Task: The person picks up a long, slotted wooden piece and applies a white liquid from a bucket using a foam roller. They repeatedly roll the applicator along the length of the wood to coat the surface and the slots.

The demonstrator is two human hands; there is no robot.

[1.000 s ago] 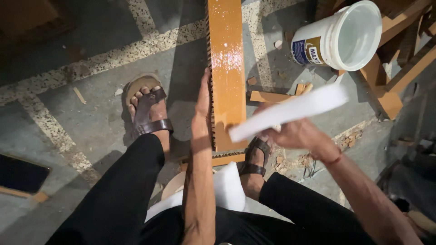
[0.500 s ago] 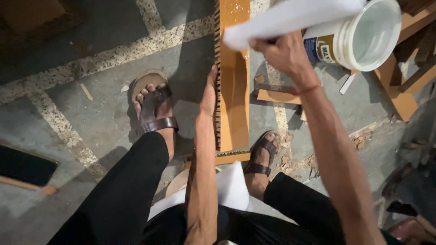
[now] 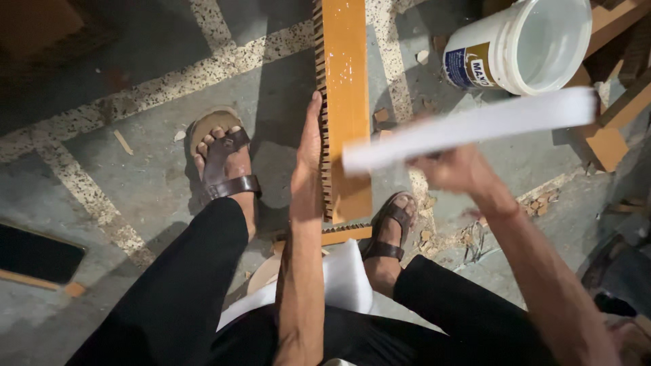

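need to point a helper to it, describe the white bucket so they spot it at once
Follow the orange plank that the left hand steadies to its far end, then look right. The bucket lies tipped on the floor by wood offcuts, open mouth showing. It is the only round white tub; the right hand's white strip is flat.

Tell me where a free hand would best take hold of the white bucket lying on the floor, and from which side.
Probably at the rim. The white bucket lies tipped on its side, with its open mouth toward the right of the picture, so the rim is exposed there. Coming from that open side, fingers could hook inside the rim with the thumb outside. No handle is visible, and the rounded wall looks too broad for one hand.
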